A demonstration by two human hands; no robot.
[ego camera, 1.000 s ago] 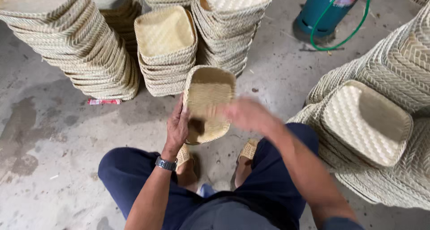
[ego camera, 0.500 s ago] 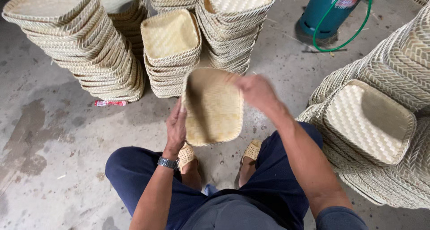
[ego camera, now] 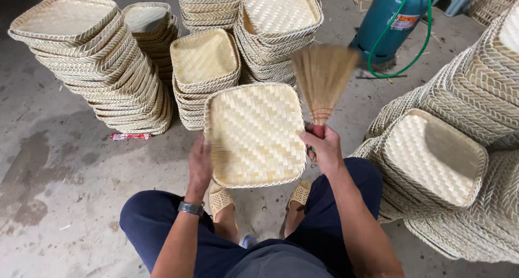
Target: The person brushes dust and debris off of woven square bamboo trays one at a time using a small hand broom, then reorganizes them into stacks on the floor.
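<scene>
Change: woven tray (ego camera: 255, 134), edge-on a second ago, now lies flat with its plaited face up toward the camera; the brush has come up from behind it, so brushing of that face looks underway.
Left hand (ego camera: 200, 164): clenched on the tray's left rim, wristwatch (ego camera: 190, 208) below it.
Tray: between both hands, above the knees; square, rounded corners, pale herringbone bamboo strips, bound rim.
Right hand (ego camera: 324, 146): gripping the red-bound handle of a hand brush (ego camera: 323, 78); fanned tan bristles, motion-blurred, above the hand.
Surroundings: tray stacks (ego camera: 102, 67) left of the left hand; more stacks (ego camera: 465, 148) right of the right hand; concrete floor (ego camera: 59, 202).
</scene>
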